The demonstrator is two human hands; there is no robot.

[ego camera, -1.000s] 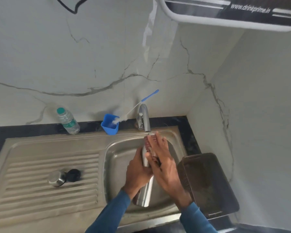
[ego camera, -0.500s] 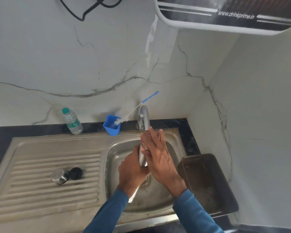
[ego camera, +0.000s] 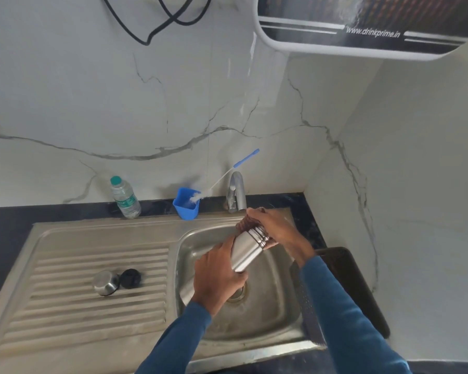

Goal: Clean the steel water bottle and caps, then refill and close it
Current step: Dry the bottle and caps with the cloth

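Steel water bottle point(ego camera: 245, 252) is held over the sink basin point(ego camera: 268, 314), tilted, with its neck end pointing up and to the right, toward the tap point(ego camera: 237, 190). The left hand point(ego camera: 216, 276) grips the lower part of the body, fingers wrapped closely round it from the left side. The right hand point(ego camera: 276, 228) is curled over the neck end, so the mouth is hidden (I cannot tell if it is covered fully). The bottle has a brushed, smooth cylinder body, and near the neck there are shiny rings with dark lines between them.

Both caps lie on the ribbed drainboard point(ego camera: 92, 319) to the left, well apart from the bottle: a round steel cap point(ego camera: 105, 282) and, just beside it on the right, a black cap point(ego camera: 130, 278). The sink and drainboard are of dull stainless steel.

Behind the sink, on the dark counter, stands a blue plastic cup point(ego camera: 185, 209) with a thin brush point(ego camera: 227, 175) leaning out of it, and a clear plastic bottle point(ego camera: 125, 198) with a green cap. A dark tray point(ego camera: 357, 287) sits at the right of the basin. The wall is white marble with grey veins.
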